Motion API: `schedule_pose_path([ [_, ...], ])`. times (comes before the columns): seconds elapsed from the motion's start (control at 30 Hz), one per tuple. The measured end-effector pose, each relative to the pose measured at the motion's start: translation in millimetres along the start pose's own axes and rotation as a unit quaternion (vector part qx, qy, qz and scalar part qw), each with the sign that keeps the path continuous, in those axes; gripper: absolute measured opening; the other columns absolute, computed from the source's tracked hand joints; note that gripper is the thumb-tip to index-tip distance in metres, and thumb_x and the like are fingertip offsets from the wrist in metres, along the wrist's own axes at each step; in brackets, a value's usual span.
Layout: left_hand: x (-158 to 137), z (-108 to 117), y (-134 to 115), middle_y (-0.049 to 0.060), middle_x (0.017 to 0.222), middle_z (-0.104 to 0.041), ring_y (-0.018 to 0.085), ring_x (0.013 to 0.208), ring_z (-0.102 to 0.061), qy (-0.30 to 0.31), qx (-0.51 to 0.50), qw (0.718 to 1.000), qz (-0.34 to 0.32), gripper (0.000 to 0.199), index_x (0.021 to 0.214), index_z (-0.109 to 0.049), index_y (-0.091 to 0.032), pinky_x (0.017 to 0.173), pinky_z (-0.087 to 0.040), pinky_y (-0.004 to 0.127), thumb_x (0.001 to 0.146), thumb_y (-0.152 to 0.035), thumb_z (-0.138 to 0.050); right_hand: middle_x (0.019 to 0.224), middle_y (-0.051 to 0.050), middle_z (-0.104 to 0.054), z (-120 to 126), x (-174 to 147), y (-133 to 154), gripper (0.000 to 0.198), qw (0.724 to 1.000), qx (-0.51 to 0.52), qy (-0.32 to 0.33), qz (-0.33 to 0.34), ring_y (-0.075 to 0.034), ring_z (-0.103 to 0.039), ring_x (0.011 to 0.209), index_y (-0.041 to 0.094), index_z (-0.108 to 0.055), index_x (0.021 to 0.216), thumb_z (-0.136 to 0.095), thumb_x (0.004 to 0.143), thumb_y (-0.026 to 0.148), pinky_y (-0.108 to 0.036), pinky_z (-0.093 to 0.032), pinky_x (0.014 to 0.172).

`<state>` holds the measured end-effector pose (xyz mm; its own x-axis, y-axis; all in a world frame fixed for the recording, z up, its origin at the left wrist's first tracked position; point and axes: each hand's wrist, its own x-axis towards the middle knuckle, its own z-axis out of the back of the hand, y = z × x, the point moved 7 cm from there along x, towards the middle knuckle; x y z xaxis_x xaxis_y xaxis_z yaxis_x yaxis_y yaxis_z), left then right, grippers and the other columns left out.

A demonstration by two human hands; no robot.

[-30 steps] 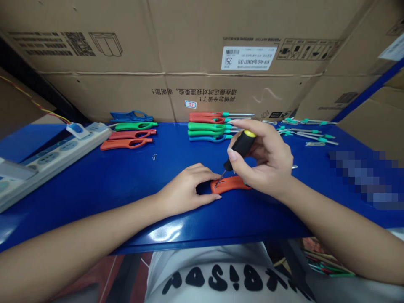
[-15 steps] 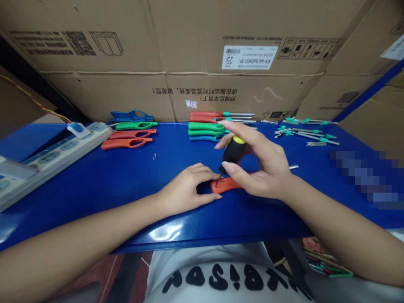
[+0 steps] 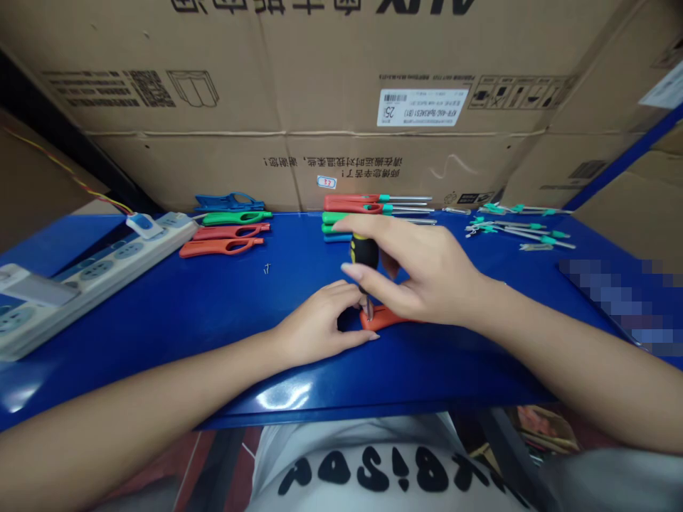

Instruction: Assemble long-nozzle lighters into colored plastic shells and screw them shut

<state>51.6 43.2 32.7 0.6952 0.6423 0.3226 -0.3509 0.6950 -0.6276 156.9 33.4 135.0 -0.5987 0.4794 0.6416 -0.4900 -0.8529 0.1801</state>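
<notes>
An orange long-neck lighter point(image 3: 387, 318) lies on the blue table in front of me, its right part hidden under my right hand. My left hand point(image 3: 314, 323) pinches the lighter's left end between thumb and fingers. In my right hand point(image 3: 430, 274) is a black and yellow screwdriver point(image 3: 365, 253), held nearly upright by the handle. Its tip meets the left end of the lighter's body, close to my left fingertips. A few tiny screws point(image 3: 267, 269) lie on the table beyond my left hand.
Handle shells point(image 3: 224, 247) in several colours lie at the back left. Lighters with metal tubes point(image 3: 355, 202) line the back middle, and loose tube parts point(image 3: 526, 229) the back right. A white power strip point(image 3: 101, 274) runs along the left; a cardboard wall point(image 3: 331, 107) stands behind.
My right hand has shifted left, and the screwdriver has gone from leaning to nearly upright over the lighter's end. My left hand keeps its hold. The view has tilted up slightly.
</notes>
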Motion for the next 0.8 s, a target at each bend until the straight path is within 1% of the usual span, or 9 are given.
schedule_pose_path([
  [0.07,0,-1,1,0.007,0.108,-0.072,0.026,0.104,-0.067,0.003,-0.003,1.0,-0.001,0.027,0.105,-0.066,-0.019,0.095,-0.052,0.041,0.084,-0.033,-0.077,0.128,-0.008,-0.069,-4,3,1,0.038,0.997,0.072,0.033,-0.01,-0.018,-0.07,0.101,0.019,-0.052,0.138,-0.047,0.102,0.025,-0.028,-0.057,0.077],
  [0.13,-1,-1,1,0.007,0.111,-0.072,0.027,0.106,-0.066,0.002,-0.006,1.0,-0.003,0.028,0.106,-0.066,-0.019,0.097,-0.052,0.042,0.085,-0.034,-0.076,0.128,-0.006,-0.069,-6,3,1,0.037,0.993,0.106,0.054,-0.017,-0.015,-0.07,0.097,0.021,-0.052,0.138,-0.046,0.102,0.025,-0.026,-0.057,0.075],
  [0.27,-1,0,1,0.007,0.105,-0.072,0.026,0.103,-0.067,-0.012,-0.008,1.0,-0.014,0.024,0.099,-0.066,-0.017,0.095,-0.052,0.04,0.084,-0.033,-0.076,0.106,-0.007,-0.074,2,-2,3,0.036,0.999,-0.033,0.001,0.017,-0.019,-0.07,0.089,0.02,-0.065,0.119,-0.059,0.096,0.047,-0.03,-0.056,0.074],
  [0.33,-1,0,0,0.006,0.103,-0.072,0.025,0.101,-0.067,-0.009,-0.006,1.0,-0.02,0.023,0.098,-0.065,-0.017,0.094,-0.051,0.039,0.085,-0.032,-0.076,0.101,-0.008,-0.074,6,-4,5,0.038,0.995,-0.088,-0.024,0.028,-0.02,-0.07,0.09,0.017,-0.066,0.118,-0.056,0.098,0.047,-0.031,-0.055,0.074],
  [0.47,0,-2,0,0.006,0.102,-0.072,0.024,0.1,-0.066,0.006,0.006,1.0,-0.02,0.022,0.094,-0.064,-0.018,0.092,-0.051,0.037,0.086,-0.035,-0.076,0.118,-0.009,-0.072,4,-2,2,0.038,1.0,-0.007,0.013,0.011,-0.015,-0.069,0.091,0.016,-0.056,0.137,-0.037,0.106,0.028,-0.027,-0.054,0.075],
  [0.53,0,-1,0,0.005,0.101,-0.072,0.023,0.1,-0.066,0.003,0.008,1.0,-0.021,0.022,0.094,-0.064,-0.018,0.092,-0.051,0.037,0.086,-0.034,-0.077,0.115,-0.007,-0.073,5,-2,0,0.036,1.0,0.016,0.027,0.005,-0.013,-0.069,0.084,0.018,-0.057,0.135,-0.041,0.106,0.031,-0.025,-0.054,0.072],
  [0.67,0,-1,0,0.003,0.097,-0.072,0.022,0.095,-0.067,-0.005,0.008,0.999,-0.031,0.022,0.095,-0.062,-0.019,0.089,-0.051,0.036,0.084,-0.031,-0.077,0.099,-0.006,-0.076,14,-3,-4,0.042,0.998,-0.067,-0.01,0.004,-0.018,-0.07,0.085,0.018,-0.069,0.115,-0.059,0.095,0.054,-0.029,-0.053,0.075],
  [0.73,0,-1,-1,0.003,0.098,-0.072,0.022,0.097,-0.067,-0.005,0.01,0.999,-0.033,0.022,0.095,-0.062,-0.019,0.09,-0.051,0.036,0.085,-0.032,-0.077,0.1,-0.006,-0.075,13,-2,-2,0.04,0.999,-0.051,0.014,0.008,-0.018,-0.07,0.088,0.018,-0.067,0.119,-0.052,0.1,0.05,-0.029,-0.053,0.077],
  [0.8,0,-1,-1,0.005,0.102,-0.072,0.023,0.1,-0.066,-0.003,0.012,0.999,-0.03,0.021,0.095,-0.063,-0.019,0.091,-0.051,0.037,0.086,-0.033,-0.075,0.107,-0.006,-0.074,11,-1,-1,0.037,0.998,0.02,0.059,0.0,-0.014,-0.069,0.086,0.019,-0.06,0.131,-0.038,0.107,0.037,-0.027,-0.053,0.076],
])
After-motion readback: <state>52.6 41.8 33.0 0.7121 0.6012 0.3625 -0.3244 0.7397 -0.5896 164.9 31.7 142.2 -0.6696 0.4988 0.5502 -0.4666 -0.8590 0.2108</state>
